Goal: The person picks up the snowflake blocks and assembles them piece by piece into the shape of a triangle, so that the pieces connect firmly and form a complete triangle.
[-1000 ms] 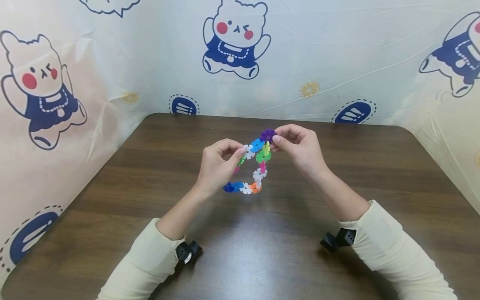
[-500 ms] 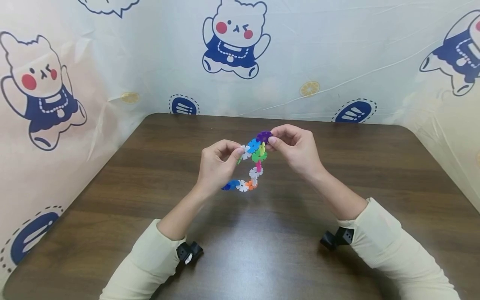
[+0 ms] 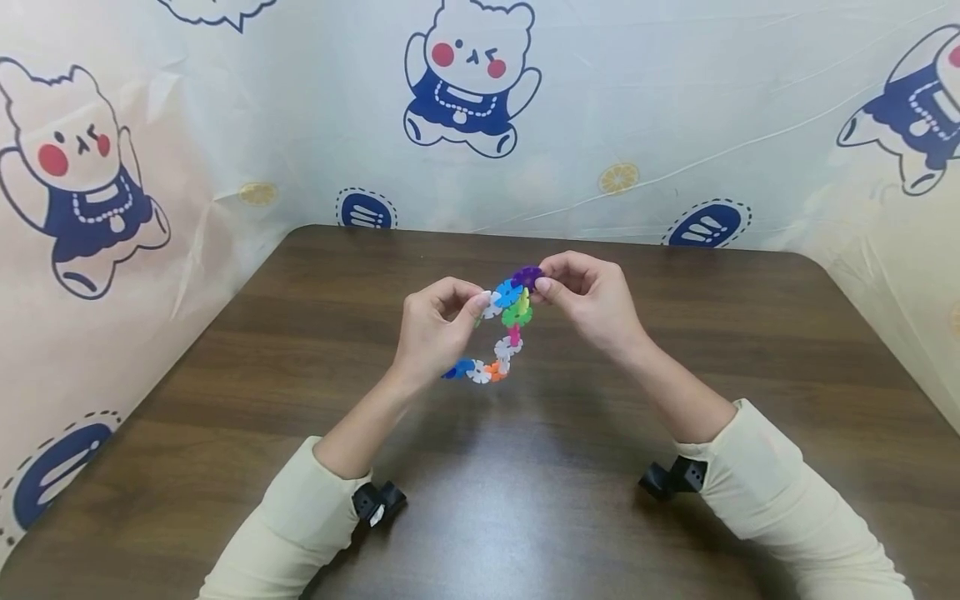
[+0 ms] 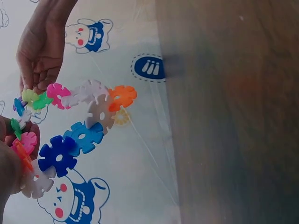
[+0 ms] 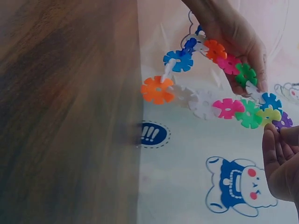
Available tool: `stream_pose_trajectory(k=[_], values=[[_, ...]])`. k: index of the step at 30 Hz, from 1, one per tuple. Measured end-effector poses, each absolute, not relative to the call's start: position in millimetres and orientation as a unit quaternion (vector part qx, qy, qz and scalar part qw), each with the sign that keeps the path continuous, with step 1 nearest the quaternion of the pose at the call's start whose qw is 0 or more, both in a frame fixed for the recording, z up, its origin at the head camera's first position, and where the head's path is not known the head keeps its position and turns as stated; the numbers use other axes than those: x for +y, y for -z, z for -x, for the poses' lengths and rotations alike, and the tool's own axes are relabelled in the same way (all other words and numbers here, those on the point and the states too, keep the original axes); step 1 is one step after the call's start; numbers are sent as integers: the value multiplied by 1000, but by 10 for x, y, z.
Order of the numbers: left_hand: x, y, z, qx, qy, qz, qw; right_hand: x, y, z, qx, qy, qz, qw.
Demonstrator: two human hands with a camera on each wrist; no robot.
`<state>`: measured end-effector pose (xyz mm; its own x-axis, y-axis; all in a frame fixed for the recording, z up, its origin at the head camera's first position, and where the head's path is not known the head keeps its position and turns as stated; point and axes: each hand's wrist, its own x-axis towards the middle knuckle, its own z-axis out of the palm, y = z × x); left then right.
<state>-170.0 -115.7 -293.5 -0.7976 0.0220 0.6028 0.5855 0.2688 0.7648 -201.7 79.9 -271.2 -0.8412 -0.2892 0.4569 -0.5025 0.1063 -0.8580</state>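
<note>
A ring of notched, flower-shaped plastic snowflake discs hangs above the table between my hands. In the head view my left hand (image 3: 438, 325) pinches the white disc (image 3: 492, 305) on the ring's left side between thumb and fingertips. My right hand (image 3: 596, 304) pinches the purple disc (image 3: 527, 276) at the top right. Between those two sits a light blue disc (image 3: 508, 292); a green disc (image 3: 517, 314) hangs lower. The bottom of the loop carries an orange disc (image 5: 157, 90) and a dark blue disc (image 4: 58, 156). My left hand hides part of the ring in the head view.
The dark wood-grain table (image 3: 262, 400) lies under both forearms. Behind it hangs a pale sheet (image 3: 637, 83) printed with cartoon bears. Black cameras sit at the left cuff (image 3: 378, 504) and the right cuff (image 3: 673, 477), near the tabletop.
My right hand has shifted slightly left and toward my left hand with the purple disc. The hanging lower part of the ring has swung a little left. My left hand has barely moved.
</note>
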Motion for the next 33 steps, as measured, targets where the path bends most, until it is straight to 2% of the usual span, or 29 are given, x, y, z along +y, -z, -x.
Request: stream_pose_trajectory(k=[7, 12, 22, 33], values=[[-1136, 2955, 1721, -761, 568, 204, 236, 832, 2763, 2038, -729, -633, -250, 74], [-1125, 2907, 1722, -757, 585, 171, 237, 859, 2800, 2055, -738, -623, -251, 62], [-1136, 2831, 1790, -680, 683, 87, 251, 883, 2966, 2026, -779, -579, -241, -19], [-1169, 2825, 1871, -687, 705, 43, 170, 908, 2960, 2027, -767, -600, -224, -26]])
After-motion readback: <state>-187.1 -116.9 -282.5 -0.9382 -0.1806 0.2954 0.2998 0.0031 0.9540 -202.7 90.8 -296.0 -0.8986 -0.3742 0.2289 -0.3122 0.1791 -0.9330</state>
